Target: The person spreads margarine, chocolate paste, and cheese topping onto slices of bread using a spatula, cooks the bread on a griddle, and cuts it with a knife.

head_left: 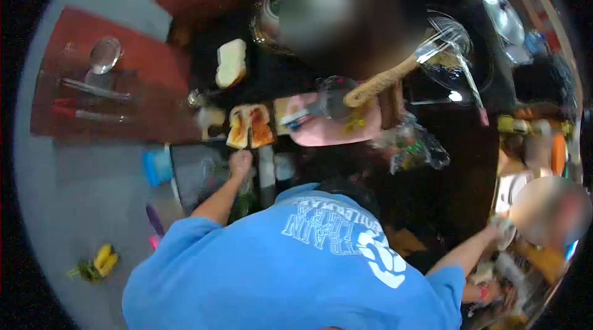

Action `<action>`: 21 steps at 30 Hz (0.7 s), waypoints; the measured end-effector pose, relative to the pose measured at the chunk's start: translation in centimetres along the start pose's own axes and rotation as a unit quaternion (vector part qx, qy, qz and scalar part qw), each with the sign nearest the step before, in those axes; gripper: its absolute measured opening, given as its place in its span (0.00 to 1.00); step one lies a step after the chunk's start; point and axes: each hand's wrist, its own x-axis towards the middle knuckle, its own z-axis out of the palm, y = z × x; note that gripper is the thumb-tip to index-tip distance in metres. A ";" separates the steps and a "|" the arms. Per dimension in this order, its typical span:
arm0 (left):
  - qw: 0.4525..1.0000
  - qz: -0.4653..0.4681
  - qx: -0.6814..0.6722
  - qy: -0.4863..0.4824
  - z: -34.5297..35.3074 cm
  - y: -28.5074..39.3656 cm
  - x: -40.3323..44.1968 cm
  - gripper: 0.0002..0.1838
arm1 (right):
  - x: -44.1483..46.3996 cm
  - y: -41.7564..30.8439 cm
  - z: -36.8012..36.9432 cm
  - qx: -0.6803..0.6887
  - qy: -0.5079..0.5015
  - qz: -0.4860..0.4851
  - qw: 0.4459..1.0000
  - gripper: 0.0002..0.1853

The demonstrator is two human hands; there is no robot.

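I have my left hand [241, 161] just below two bread slices smeared with orange-red sauce [262, 130], which lie side by side on the dark bench [460, 166]. The fingers look drawn in, but blur hides the grip; I cannot tell whether it is spread or pinching anything, or whether it touches the bread.

My right hand [496, 231] is well apart, out at the far right, at a whitish, see-through item [506, 233]. That grip is blurred too, and I cannot tell how far open it is or whether it holds the item.

Above the sauced slices lies a plain white bread slice [231, 63]. To their right is a pink board [321, 135], with the end of a speckled wooden handle [386, 80] over it and a crumpled clear plastic bag [412, 148] beside it.
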 end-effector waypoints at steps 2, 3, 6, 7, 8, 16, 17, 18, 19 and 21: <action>0.986 -0.161 0.019 -0.026 3.0 -7.7 3.4 0.14 | -2.5 0.9 2.3 -0.111 0.046 -0.022 0.993 0.23; 0.982 -0.186 -0.013 0.021 2.8 -7.1 3.6 0.14 | -3.2 0.8 2.2 -0.148 0.072 -0.033 0.986 0.22; 0.974 -0.203 0.036 0.096 0.8 -4.0 5.3 0.14 | -5.9 0.0 1.6 -0.270 0.145 -0.058 0.950 0.20; 0.970 -0.205 -0.002 0.131 1.3 -5.3 6.3 0.15 | -7.3 -0.2 1.6 -0.310 0.173 -0.063 0.933 0.19; 0.963 -0.207 -0.041 0.165 1.8 -6.6 7.0 0.15 | -8.8 -0.2 1.4 -0.351 0.200 -0.063 0.913 0.18; 0.955 -0.292 -0.050 0.008 -1.5 -4.9 10.4 0.18 | -15.6 7.3 -5.9 -0.646 -0.041 0.084 0.757 0.30; 0.928 -0.357 -0.102 -0.031 -2.0 -4.7 10.6 0.18 | -17.7 7.9 -4.7 -0.327 0.025 0.270 0.905 0.25; 0.936 -0.323 -0.139 -0.035 -1.3 -5.9 10.4 0.19 | -17.4 9.7 -5.8 -0.375 -0.002 0.273 0.886 0.27; 0.940 -0.289 -0.177 -0.040 -0.5 -7.4 10.3 0.20 | -21.6 10.1 -4.4 -0.431 -0.030 0.251 0.866 0.30; 0.955 -0.218 -0.200 -0.027 -1.6 -6.0 9.8 0.17 | -25.5 10.9 -3.5 -0.506 -0.109 0.247 0.819 0.27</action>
